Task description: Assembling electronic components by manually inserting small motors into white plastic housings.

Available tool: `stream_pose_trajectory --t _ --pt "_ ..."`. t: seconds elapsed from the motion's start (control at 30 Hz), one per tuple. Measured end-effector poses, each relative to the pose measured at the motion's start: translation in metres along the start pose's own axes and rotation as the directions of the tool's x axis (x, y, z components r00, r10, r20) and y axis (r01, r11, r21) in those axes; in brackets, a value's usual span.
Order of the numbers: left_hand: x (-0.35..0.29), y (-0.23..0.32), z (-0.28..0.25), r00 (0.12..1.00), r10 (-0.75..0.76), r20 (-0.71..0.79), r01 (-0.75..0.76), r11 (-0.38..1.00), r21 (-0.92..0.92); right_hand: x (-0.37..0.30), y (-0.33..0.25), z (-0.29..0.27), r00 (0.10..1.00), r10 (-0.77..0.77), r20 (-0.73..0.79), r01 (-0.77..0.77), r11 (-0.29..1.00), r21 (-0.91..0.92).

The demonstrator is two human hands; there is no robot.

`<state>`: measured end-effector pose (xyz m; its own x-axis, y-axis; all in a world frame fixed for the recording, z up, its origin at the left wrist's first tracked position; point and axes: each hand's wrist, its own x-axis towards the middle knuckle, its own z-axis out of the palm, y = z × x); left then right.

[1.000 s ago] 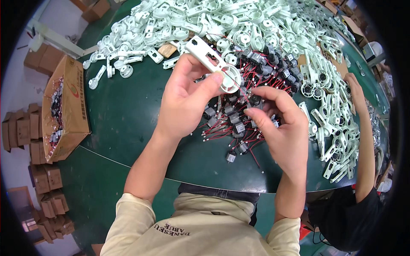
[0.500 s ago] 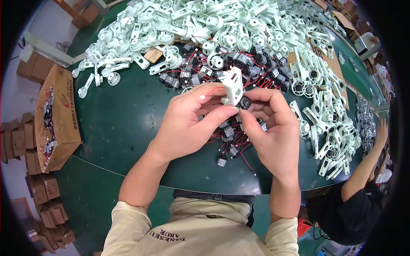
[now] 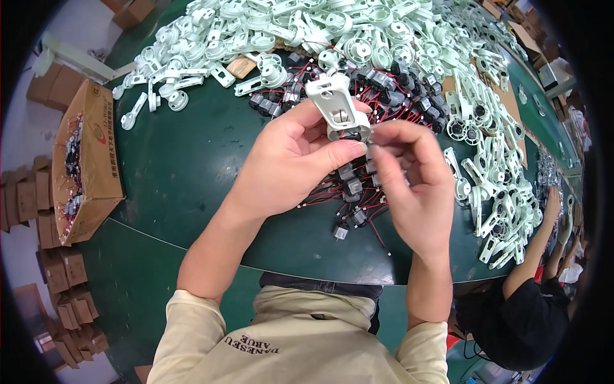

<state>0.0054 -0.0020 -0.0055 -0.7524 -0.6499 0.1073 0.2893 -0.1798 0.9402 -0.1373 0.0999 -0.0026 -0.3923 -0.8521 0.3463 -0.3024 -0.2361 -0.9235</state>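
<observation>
My left hand (image 3: 288, 157) is closed round a white plastic housing (image 3: 332, 99), a slotted handle with a round cup at its lower end. The thumb presses by the cup's rim, and a dark part with wire shows inside the cup. My right hand (image 3: 412, 179) is at the cup's right side, fingers curled, the index fingertip against the rim. Whatever lies between its finger and thumb is hidden. Under both hands lie small grey motors (image 3: 352, 186) with red and black wires. More motors (image 3: 409, 89) are heaped just beyond.
A large pile of pale housings (image 3: 384, 25) covers the far table, with more housings (image 3: 505, 198) down the right. An open carton (image 3: 102, 153) of wired motors stands at the left. A co-worker's arm (image 3: 537, 237) reaches in at the right. A wooden block (image 3: 241, 66) lies by the pile.
The housing has tilted, its handle leaning left and its cup turned more into view. The black round part seen beside it now shows inside the cup. My right hand has shifted slightly right.
</observation>
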Motion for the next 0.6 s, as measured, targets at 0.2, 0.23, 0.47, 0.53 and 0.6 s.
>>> stream_pose_trajectory --t 0.2,0.23,0.47,0.53,0.6 --pt "-0.0015 0.0002 -0.0005 1.000 -0.014 0.026 0.014 1.000 -0.010 0.0019 -0.0004 -0.0016 1.000 -0.004 0.020 0.005 0.999 -0.043" --pt "-0.0013 0.0005 -0.0006 1.000 -0.015 0.026 0.015 1.000 -0.008 0.0019 0.0010 -0.0008 1.000 -0.021 0.015 0.022 0.999 -0.043" --pt "0.0008 -0.0033 0.0004 0.988 -0.121 0.091 0.132 0.984 -0.120 -0.0011 0.0004 0.0038 0.997 0.067 -0.032 -0.067 0.998 0.004" --pt "0.0003 -0.0027 0.0015 0.989 -0.120 0.088 0.130 0.985 -0.117 -0.0012 0.0003 0.0017 0.997 0.079 -0.008 -0.079 0.997 0.005" --pt "-0.0018 -0.0012 0.0033 0.995 -0.054 0.086 0.052 0.998 0.022 -0.0015 0.0011 0.0011 0.996 0.090 0.016 -0.091 0.996 0.006"
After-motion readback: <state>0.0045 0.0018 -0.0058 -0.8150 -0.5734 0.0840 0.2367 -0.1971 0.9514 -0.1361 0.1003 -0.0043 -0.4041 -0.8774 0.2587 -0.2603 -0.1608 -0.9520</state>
